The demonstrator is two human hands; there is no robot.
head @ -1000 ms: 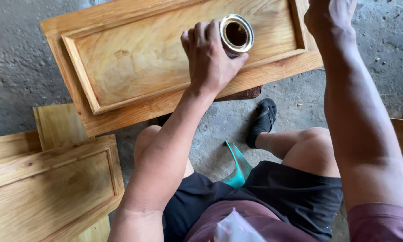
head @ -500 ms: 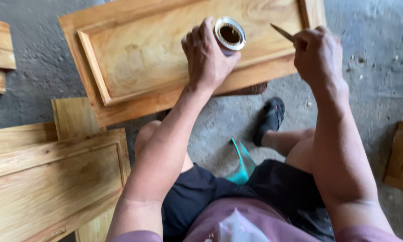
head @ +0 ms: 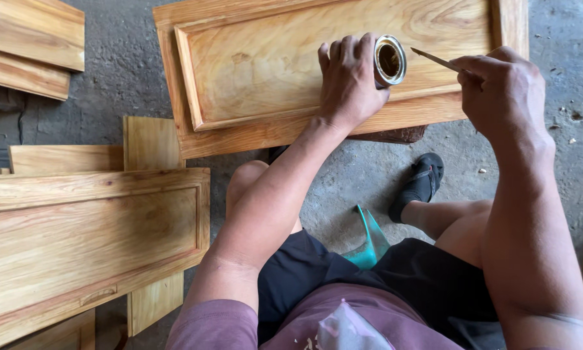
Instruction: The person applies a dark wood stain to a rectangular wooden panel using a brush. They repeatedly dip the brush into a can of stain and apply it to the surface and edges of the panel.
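Left hand (head: 348,81): wrapped around a small open metal tin (head: 389,60), fingers over its far side, thumb near the panel's front edge.
Right hand (head: 502,91): pinched shut on a thin flat blade (head: 436,60), tip aimed at the tin's mouth, just beside it, not touching.
Tin: lying tilted on the wooden panel (head: 265,71), towards its right end, near the front rail; dark inside.
Panel: raised frame, pale grain, resting on a block above the concrete floor (head: 369,175).
Around: black sandal (head: 421,181) and teal stool edge (head: 369,240) below; more framed wooden panels (head: 78,240) stacked at left.
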